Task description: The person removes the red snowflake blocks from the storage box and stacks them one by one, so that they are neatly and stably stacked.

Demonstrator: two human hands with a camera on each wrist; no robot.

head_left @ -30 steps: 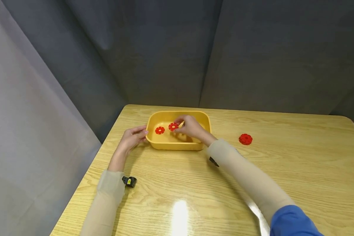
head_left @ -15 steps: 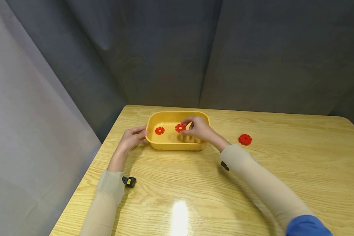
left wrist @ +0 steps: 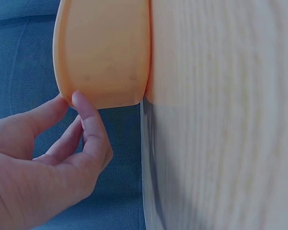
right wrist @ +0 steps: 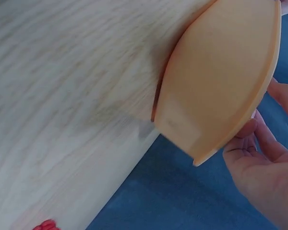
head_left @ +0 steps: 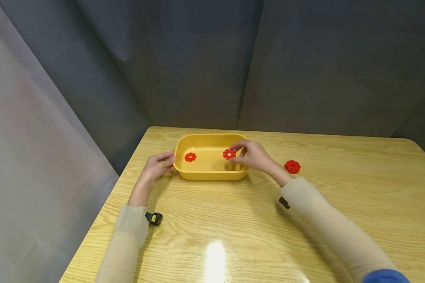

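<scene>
A yellow plastic tub (head_left: pixel 205 175) stands on the wooden table (head_left: pixel 233 228). My left hand (head_left: pixel 156 165) rests its fingertips (left wrist: pixel 81 103) against the tub's (left wrist: pixel 105 48) left end, fingers fairly straight. My right hand (head_left: pixel 252 155) pinches a red toothed disc (head_left: pixel 229 154) over the tub's right end. A second red disc (head_left: pixel 190 157) lies flat inside the tub at its left. In the right wrist view only the tub's outer wall (right wrist: pixel 225 76) and my fingers (right wrist: pixel 259 167) show; the held disc is hidden there.
A third red disc (head_left: pixel 292 166) lies on the table to the right of the tub, also showing as the red disc (right wrist: pixel 45 225) in the right wrist view. Dark curtains hang close behind the table's far edge. The table's left edge runs near my left arm.
My right hand has carried the red disc to the right, from over the tub's middle to its right end. The left hand and the tub have stayed put.
</scene>
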